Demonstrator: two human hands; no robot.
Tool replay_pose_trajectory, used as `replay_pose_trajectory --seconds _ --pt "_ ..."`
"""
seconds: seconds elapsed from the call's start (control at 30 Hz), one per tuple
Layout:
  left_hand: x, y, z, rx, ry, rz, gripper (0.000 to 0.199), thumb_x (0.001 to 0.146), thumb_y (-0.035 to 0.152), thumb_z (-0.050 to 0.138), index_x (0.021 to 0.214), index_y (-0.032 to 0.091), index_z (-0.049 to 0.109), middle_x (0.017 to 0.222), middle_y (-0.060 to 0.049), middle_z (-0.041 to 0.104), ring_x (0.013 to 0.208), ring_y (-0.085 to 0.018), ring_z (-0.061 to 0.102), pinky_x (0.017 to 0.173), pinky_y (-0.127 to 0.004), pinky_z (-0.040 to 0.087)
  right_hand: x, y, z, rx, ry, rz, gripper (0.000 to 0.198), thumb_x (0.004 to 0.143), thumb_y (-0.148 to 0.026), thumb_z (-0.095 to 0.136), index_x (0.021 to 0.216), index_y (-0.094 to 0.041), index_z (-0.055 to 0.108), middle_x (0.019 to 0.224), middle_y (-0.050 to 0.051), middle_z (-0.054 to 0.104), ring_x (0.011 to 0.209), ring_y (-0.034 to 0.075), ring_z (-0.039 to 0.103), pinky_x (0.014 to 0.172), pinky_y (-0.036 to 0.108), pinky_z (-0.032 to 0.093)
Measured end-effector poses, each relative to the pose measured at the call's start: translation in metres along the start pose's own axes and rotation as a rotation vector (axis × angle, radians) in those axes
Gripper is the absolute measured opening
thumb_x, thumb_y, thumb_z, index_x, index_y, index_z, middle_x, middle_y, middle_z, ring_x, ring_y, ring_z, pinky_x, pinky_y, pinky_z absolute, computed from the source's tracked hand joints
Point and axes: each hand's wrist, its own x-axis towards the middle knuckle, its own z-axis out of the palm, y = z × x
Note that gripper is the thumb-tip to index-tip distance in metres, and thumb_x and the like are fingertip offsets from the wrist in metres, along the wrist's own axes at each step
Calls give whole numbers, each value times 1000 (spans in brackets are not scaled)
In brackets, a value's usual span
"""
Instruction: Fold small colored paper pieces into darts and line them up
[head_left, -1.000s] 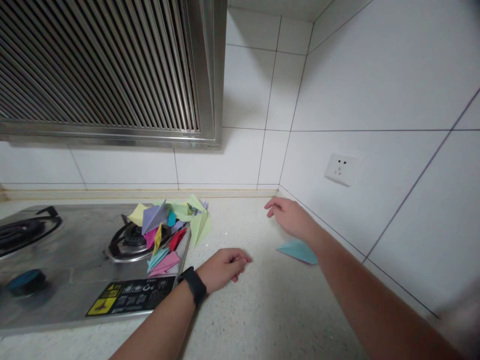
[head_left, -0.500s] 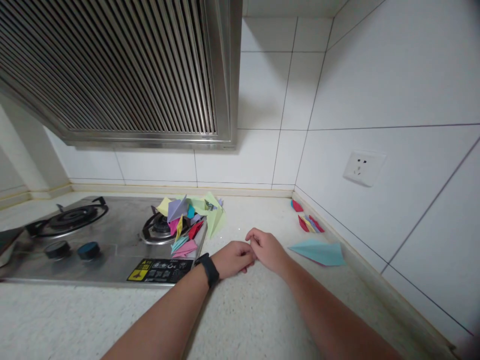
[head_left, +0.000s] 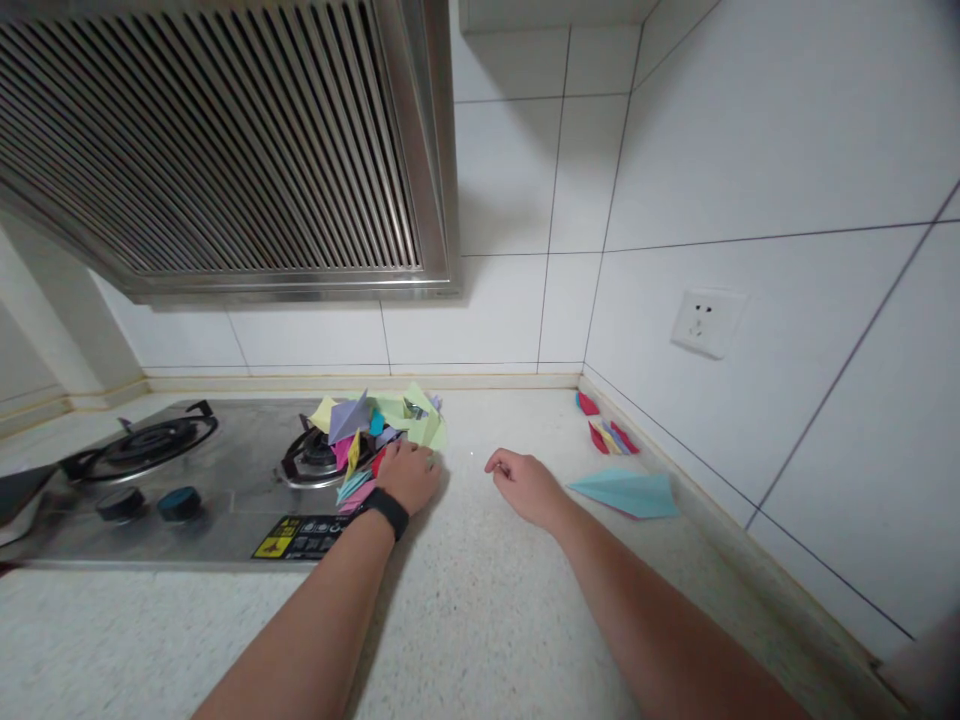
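Observation:
My left hand [head_left: 409, 475], with a black watch on the wrist, lies palm down over the right edge of a heap of folded paper. Its fingers are apart, close to a pale green paper piece [head_left: 427, 425] and a red one [head_left: 379, 462] partly covered by the hand. Also in the heap are a purple piece [head_left: 349, 415], a yellow one [head_left: 355, 452] and a pink one [head_left: 360, 497]. Just above the countertop, my right hand [head_left: 525, 485] is curled closed, and nothing shows in it. To its right lies a light blue paper plane [head_left: 626, 493].
A steel gas stove [head_left: 232, 480] stands on the left, the paper heap over its right burner [head_left: 304, 462]. Small folded papers [head_left: 613, 437] and a red-blue piece [head_left: 587, 403] lie by the right wall. Overhead hangs a range hood [head_left: 300, 290]. A socket [head_left: 707, 322] is on the wall.
My hands were together over the counter and have parted. The left hand has moved left to the paper heap; the right hand stays curled near its former place. The view has shifted slightly.

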Motion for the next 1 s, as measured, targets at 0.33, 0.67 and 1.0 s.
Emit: replay_pose_trajectory --seconds 0.33,0.67,1.0 --pt "3 4 -8 -323 46 -23 32 85 32 47 101 15 70 102 -12 71 92 -24 63 82 -33 43 0 6 -3 18 51 24 21 81 -19 50 90 -24 68 66 -1 63 55 12 50 55 23 27" --pt "-1 34 -6 -1251 -38 -35 37 72 41 72 97 12 69 82 -6 69 72 -15 60 66 -24 45 14 21 0 458 192 159 17 74 -20 50 84 -19 64 61 -2 59 57 13 52 57 24 35" --pt "-6 36 4 -1465 -135 -134 31 75 42 70 88 14 64 82 -4 66 67 -12 61 67 -24 48 14 7 -3 682 152 240 18 75 -29 46 83 -18 58 57 -3 51 43 10 41 40 21 30"
